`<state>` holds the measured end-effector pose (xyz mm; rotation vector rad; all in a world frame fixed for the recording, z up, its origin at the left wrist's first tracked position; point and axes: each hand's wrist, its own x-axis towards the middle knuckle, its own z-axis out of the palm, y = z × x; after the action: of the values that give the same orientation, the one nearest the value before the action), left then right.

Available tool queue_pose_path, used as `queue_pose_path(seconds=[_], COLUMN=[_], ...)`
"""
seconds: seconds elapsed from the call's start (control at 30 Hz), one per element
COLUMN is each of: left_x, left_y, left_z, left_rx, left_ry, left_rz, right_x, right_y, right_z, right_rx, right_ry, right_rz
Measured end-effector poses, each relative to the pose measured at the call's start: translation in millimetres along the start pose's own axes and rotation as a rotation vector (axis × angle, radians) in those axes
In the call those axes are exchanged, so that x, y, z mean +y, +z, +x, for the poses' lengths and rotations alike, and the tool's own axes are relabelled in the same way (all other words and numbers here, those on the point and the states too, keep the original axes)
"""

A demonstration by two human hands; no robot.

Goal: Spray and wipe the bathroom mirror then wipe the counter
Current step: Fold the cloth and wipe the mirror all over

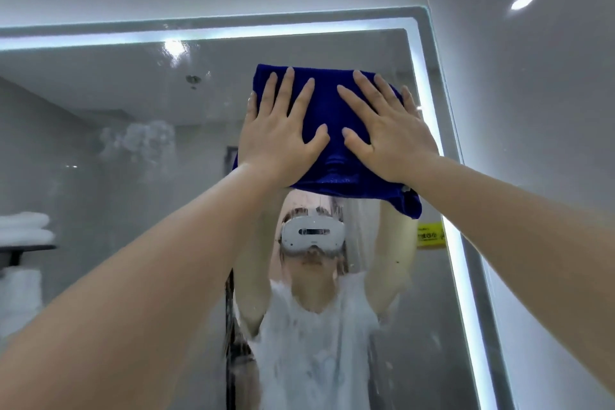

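Both hands flat, fingers spread and straight: left hand (278, 140) and right hand (389, 140) lie side by side, palms pressing the blue cloth (332, 103) to the glass.
Mirror (100, 93): wall-mounted, streaked and wet, reflecting the person with arms raised.
Lit strip (233, 33): white band along the mirror's top and right edges.
Blue cloth: folded, high on the mirror near its upper right corner, lower edge hanging below the wrists.
Foam patch (139, 140): on the glass, left of the cloth.
Shelf (26, 248), reflected at left: holds folded white towels (25, 226), stacked.
Yellow sticker (430, 236): by the right edge, below the cloth.
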<state>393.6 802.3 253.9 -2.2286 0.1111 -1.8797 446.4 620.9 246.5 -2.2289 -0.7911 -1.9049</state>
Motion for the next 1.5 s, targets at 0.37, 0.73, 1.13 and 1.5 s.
queue_pose_path(seconds=[0.37,0.73,1.13,1.5], left_x=[6.5,26.6,61.8,58.4], left_y=[-6.3,-5.9,10.1,9.8], left_z=[73.8,95.8,8.8,16.9], left_rx=[0.016,0.030,-0.020,0.002], left_ry=[0.008,-0.053,-0.033,0.008], left_rz=[0.005,0.014,-0.002,0.006], right_x=[46.6,66.9,53.4,50.0], right_y=[-18.8,-24.5,-10.4,-8.5], right_z=[63.1,78.5,-16.3,-5.5], right_rx=[-0.003,0.043,-0.007,0.015], right_ry=[-0.015,-0.013,0.041,0.053], right_rz=[-0.010,-0.007,0.008,0.008])
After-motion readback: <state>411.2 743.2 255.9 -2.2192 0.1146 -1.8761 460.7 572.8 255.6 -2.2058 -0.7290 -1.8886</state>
